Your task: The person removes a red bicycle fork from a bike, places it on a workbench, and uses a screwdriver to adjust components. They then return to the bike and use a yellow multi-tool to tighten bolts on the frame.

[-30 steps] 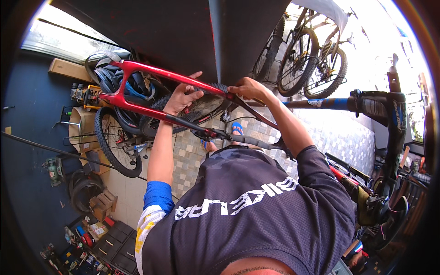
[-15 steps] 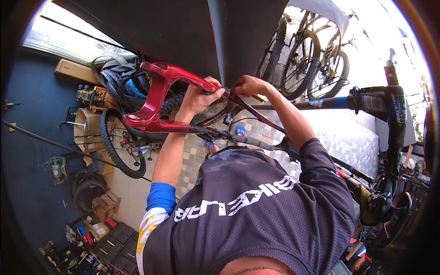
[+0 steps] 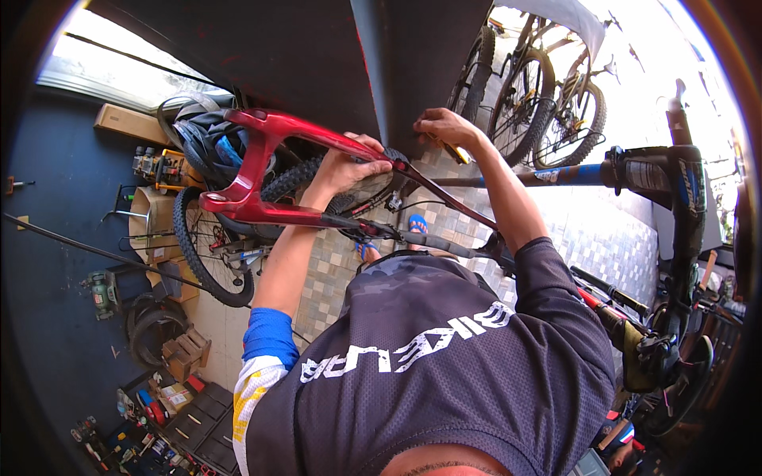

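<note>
Red frame (image 3: 262, 170) was held up in front of the chest, tilted, above the tiled floor (image 3: 333, 270). Left hand (image 3: 353, 166) had its grip closed around the frame's upper tube. Right hand (image 3: 444, 127) rested higher, by the dark post (image 3: 381, 71), pinching a small yellow tool (image 3: 454, 151); its grip was narrow. Knobby wheel (image 3: 202, 254) stood behind the frame. 2 bikes (image 3: 548, 103) leaned well apart, upper right.

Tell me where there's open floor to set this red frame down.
Bare tiled floor lies around the blue sandals, between the red frame and the parked bicycles. The knobby wheel, boxes and tools crowd the left side.
</note>
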The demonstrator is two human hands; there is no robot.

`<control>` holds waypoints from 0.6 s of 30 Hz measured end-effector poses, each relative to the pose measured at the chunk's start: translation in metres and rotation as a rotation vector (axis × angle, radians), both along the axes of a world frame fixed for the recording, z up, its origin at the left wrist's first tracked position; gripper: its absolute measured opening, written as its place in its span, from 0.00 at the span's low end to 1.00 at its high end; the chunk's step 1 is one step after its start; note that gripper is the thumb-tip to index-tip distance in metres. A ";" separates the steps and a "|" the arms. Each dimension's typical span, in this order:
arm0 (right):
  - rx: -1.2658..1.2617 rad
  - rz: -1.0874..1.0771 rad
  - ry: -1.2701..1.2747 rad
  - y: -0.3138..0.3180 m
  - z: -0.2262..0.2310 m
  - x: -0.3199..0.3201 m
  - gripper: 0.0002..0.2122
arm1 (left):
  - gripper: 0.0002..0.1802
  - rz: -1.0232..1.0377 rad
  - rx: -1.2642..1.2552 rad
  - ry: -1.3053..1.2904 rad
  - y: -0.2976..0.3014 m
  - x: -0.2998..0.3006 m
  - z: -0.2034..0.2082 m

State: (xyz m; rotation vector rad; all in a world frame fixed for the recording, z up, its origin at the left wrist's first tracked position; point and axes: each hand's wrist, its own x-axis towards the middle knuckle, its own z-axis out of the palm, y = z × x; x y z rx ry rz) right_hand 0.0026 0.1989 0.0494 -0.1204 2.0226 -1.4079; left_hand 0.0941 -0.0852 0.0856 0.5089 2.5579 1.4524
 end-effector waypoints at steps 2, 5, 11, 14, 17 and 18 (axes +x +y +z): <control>-0.101 -0.065 -0.006 0.012 -0.010 0.004 0.11 | 0.17 0.004 0.092 -0.038 0.003 -0.002 -0.005; -0.225 -0.068 -0.012 0.023 -0.024 0.013 0.07 | 0.13 0.022 0.278 -0.131 0.007 -0.005 -0.016; -0.189 -0.075 -0.062 0.027 -0.031 0.049 0.14 | 0.08 0.031 0.280 -0.087 0.014 -0.001 -0.019; -0.211 -0.104 -0.059 0.033 -0.035 0.058 0.16 | 0.08 0.029 0.298 -0.089 0.020 0.000 -0.015; -0.180 -0.107 -0.037 0.033 -0.031 0.063 0.16 | 0.06 0.015 0.339 -0.115 0.016 -0.001 -0.007; -0.170 -0.105 -0.029 0.032 -0.029 0.063 0.16 | 0.05 0.009 0.370 -0.139 0.011 -0.004 -0.006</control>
